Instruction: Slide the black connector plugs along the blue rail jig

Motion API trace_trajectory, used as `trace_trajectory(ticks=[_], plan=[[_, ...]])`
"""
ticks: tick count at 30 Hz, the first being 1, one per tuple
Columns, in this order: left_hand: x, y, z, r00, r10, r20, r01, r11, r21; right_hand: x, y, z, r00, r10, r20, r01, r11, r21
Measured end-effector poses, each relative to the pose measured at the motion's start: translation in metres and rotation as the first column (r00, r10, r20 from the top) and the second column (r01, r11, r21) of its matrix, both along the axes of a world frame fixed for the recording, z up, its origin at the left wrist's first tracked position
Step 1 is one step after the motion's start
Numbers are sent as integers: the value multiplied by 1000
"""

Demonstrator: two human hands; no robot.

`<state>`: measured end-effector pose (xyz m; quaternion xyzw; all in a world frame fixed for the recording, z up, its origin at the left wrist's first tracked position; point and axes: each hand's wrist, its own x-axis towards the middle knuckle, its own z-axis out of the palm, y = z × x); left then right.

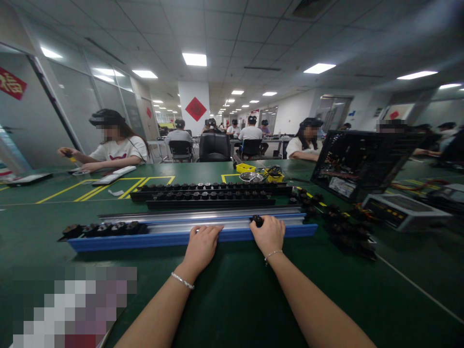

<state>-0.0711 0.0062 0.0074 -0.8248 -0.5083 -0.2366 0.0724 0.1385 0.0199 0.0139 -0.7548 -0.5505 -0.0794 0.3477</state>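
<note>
A long metal channel with blue sides lies across the green table in front of me. Several black socket-like blocks sit in its left end. My left hand rests on the near blue side at mid-length, its fingers curled over the edge onto the channel. Farther right, my right hand grips a small black block at the channel, with the fingers partly covering it. Whether the block touches the channel floor cannot be made out.
Behind lie black rails filled with similar blocks. Loose black blocks are heaped at the right, near a metal power supply box and an open computer case. Yellow trays and a metal dish stand beyond. Other people sit around.
</note>
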Motion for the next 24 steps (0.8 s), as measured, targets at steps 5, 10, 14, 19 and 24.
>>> trace_trajectory(ticks=[5, 10, 14, 19, 24], plan=[[0, -1, 1, 1000, 1, 0, -1, 1000, -11, 1, 0, 1, 1000, -5, -12, 5, 1000, -19], [0, -1, 1, 1000, 0, 2, 0, 1000, -15, 2, 0, 2, 1000, -8, -9, 8, 999, -31], [0, 0, 0, 1000, -3, 5, 4, 1000, -12, 4, 1, 1, 1000, -13, -11, 12, 1000, -24], [0, 0, 0, 1000, -11, 13, 11, 1000, -18, 6, 2, -1, 1000, -22, -1, 22, 1000, -14], [-1, -1, 1, 1000, -5, 1, 5, 1000, -28, 6, 2, 0, 1000, -26, 8, 26, 999, -19]])
